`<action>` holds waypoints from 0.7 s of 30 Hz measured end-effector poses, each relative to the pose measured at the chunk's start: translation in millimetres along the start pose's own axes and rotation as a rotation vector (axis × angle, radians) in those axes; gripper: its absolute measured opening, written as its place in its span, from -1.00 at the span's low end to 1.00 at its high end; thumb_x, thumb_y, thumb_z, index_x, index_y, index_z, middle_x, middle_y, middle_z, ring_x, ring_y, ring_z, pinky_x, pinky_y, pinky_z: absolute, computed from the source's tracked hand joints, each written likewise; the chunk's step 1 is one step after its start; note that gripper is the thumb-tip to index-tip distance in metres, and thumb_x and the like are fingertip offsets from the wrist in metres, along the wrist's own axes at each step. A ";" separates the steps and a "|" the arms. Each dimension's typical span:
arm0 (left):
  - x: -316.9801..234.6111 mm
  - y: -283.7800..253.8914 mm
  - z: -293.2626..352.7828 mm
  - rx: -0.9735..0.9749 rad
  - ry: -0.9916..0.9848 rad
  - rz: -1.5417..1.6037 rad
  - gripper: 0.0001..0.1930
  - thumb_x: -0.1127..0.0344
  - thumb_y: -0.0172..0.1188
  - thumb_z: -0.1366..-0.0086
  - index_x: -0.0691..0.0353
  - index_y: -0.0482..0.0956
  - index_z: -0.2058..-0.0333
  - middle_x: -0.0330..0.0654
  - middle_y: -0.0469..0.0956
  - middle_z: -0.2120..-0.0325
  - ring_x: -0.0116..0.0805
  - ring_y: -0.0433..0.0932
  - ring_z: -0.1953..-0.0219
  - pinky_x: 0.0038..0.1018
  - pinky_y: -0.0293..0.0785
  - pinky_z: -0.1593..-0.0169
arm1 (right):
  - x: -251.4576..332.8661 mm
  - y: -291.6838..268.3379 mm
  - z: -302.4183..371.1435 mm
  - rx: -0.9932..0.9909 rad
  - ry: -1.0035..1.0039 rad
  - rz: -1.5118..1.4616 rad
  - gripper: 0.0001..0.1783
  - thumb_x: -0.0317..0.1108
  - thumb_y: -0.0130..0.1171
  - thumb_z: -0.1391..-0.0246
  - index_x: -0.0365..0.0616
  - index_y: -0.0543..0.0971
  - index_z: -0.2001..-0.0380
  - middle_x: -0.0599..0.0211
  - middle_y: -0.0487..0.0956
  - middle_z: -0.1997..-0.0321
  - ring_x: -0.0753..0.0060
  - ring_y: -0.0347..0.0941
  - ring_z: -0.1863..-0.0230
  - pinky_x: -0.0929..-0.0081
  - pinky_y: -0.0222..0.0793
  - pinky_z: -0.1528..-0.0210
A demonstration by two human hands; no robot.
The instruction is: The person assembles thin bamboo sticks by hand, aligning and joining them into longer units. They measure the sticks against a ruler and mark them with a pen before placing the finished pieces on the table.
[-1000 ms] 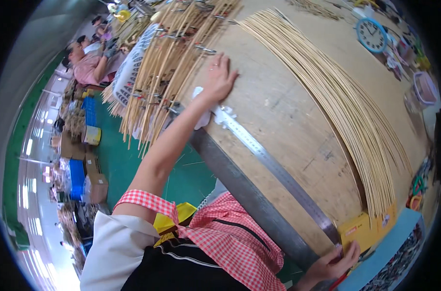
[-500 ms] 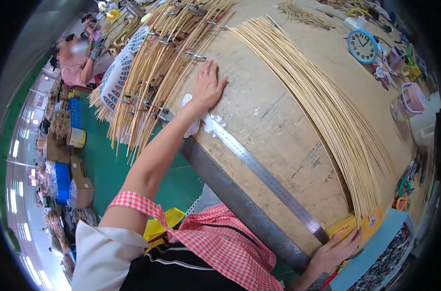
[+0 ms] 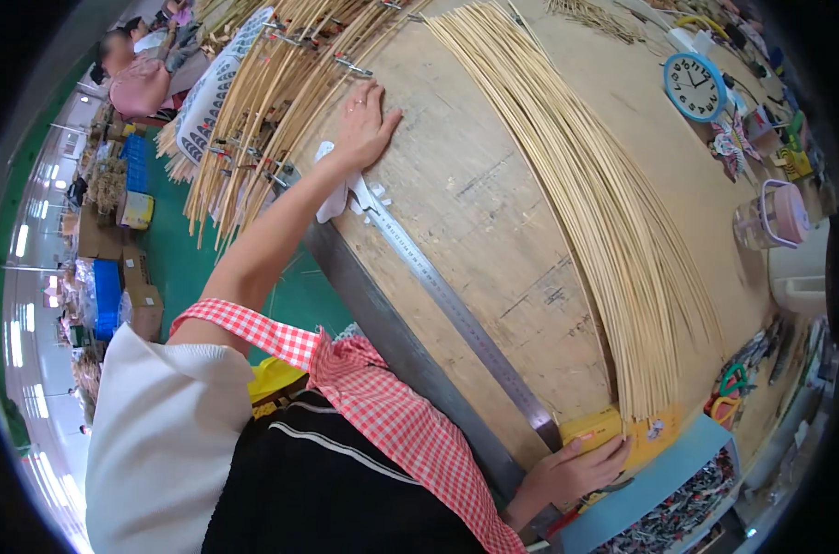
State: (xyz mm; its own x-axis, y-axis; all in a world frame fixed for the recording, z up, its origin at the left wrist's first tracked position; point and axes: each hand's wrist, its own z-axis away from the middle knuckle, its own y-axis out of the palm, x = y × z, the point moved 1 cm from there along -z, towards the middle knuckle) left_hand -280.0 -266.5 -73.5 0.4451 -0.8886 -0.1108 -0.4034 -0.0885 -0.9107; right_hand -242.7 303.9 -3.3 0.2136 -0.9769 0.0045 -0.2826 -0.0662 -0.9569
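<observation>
My left hand (image 3: pixel 366 129) lies open on the wooden tabletop, fingers spread, close to the clipped bundles of sticks (image 3: pixel 281 102). Below its wrist are white tape-like scraps (image 3: pixel 335 196) at one end of a long steel ruler (image 3: pixel 456 314). Beside the ruler's other end, my right hand (image 3: pixel 576 473) rests against a yellow box-like block (image 3: pixel 593 427), its fingers stretched along the near side and holding nothing that I can see. A long sheaf of thin pale sticks (image 3: pixel 576 194) lies on the table with its near ends at that block.
A blue-rimmed clock (image 3: pixel 695 87) and a lidded clear jug (image 3: pixel 772 218) stand on the right. Scissors (image 3: pixel 729 392) lie near a light-blue box (image 3: pixel 655 475) of small metal parts. Another person (image 3: pixel 141 83) sits beyond the clipped sticks at far left.
The whole view has shifted, so the table and both hands appear farther left. My hands keep about the same places, left on the tabletop and right against the yellow block.
</observation>
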 end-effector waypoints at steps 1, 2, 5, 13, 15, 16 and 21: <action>-1.7 -0.7 -0.2 0.011 -0.003 0.011 -0.43 0.04 0.02 -0.33 0.39 0.24 -0.13 0.11 0.17 -0.21 0.10 0.15 -0.26 -0.15 0.05 -0.31 | 0.8 -1.3 -0.4 0.003 0.007 -0.002 -0.41 -0.05 -0.25 -0.37 -0.35 0.28 -0.21 -0.12 0.28 -0.28 -0.19 0.22 -0.24 -0.03 0.14 -0.24; -2.8 -2.8 -1.0 0.017 -0.006 0.021 -0.43 0.04 0.02 -0.33 0.39 0.24 -0.13 0.11 0.17 -0.21 0.10 0.15 -0.27 -0.16 0.05 -0.31 | 2.4 -3.1 -0.7 0.003 0.013 -0.006 -0.42 -0.06 -0.25 -0.37 -0.35 0.28 -0.20 -0.13 0.28 -0.27 -0.19 0.22 -0.24 -0.03 0.14 -0.24; -4.3 -2.4 -3.1 0.028 -0.028 0.041 -0.43 0.04 0.03 -0.32 0.36 0.24 -0.14 0.10 0.18 -0.21 0.09 0.16 -0.25 -0.16 0.05 -0.31 | 0.5 2.4 0.5 -0.003 0.025 0.006 -0.35 0.02 -0.39 -0.38 -0.35 0.26 -0.21 -0.16 0.29 -0.26 -0.23 0.24 -0.21 -0.09 0.16 -0.21; -3.1 -0.3 1.1 -0.007 -0.037 0.050 -0.43 0.04 0.05 -0.32 0.33 0.27 -0.15 0.07 0.16 -0.24 0.10 0.14 -0.28 -0.15 0.04 -0.32 | -4.4 5.9 4.6 -0.023 -0.004 -0.024 -0.45 -0.10 -0.23 -0.35 -0.34 0.26 -0.19 -0.17 0.26 -0.26 -0.24 0.20 -0.22 -0.11 0.12 -0.22; -3.0 0.6 1.7 -0.021 -0.031 0.053 -0.43 0.04 0.05 -0.32 0.34 0.28 -0.14 0.07 0.16 -0.24 0.10 0.13 -0.29 -0.15 0.04 -0.33 | -5.1 6.5 5.4 -0.024 -0.010 -0.021 -0.44 -0.09 -0.23 -0.35 -0.35 0.26 -0.19 -0.18 0.26 -0.26 -0.25 0.20 -0.22 -0.11 0.11 -0.22; -2.7 -0.6 3.6 -0.029 -0.031 0.053 -0.44 0.04 0.05 -0.32 0.35 0.28 -0.14 0.07 0.16 -0.25 0.10 0.13 -0.29 -0.15 0.04 -0.33 | -5.5 7.0 5.2 -0.018 -0.010 -0.023 -0.43 -0.08 -0.23 -0.35 -0.36 0.26 -0.19 -0.18 0.26 -0.26 -0.26 0.20 -0.22 -0.11 0.10 -0.22; 0.5 3.0 -0.3 -0.069 -0.017 0.059 -0.41 0.01 0.05 -0.31 0.40 0.31 -0.12 0.13 0.19 -0.23 0.11 0.14 -0.29 -0.15 0.05 -0.33 | -0.3 5.7 1.6 -0.037 -0.013 -0.024 -0.43 -0.08 -0.24 -0.34 -0.38 0.27 -0.17 -0.19 0.26 -0.26 -0.25 0.20 -0.22 -0.08 0.09 -0.22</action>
State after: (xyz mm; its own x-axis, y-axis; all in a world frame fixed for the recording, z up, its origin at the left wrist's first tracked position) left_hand -281.2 -267.3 -76.2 0.4317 -0.8857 -0.1708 -0.4837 -0.0675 -0.8726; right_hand -242.9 304.2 -9.2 0.2330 -0.9722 0.0235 -0.3115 -0.0974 -0.9452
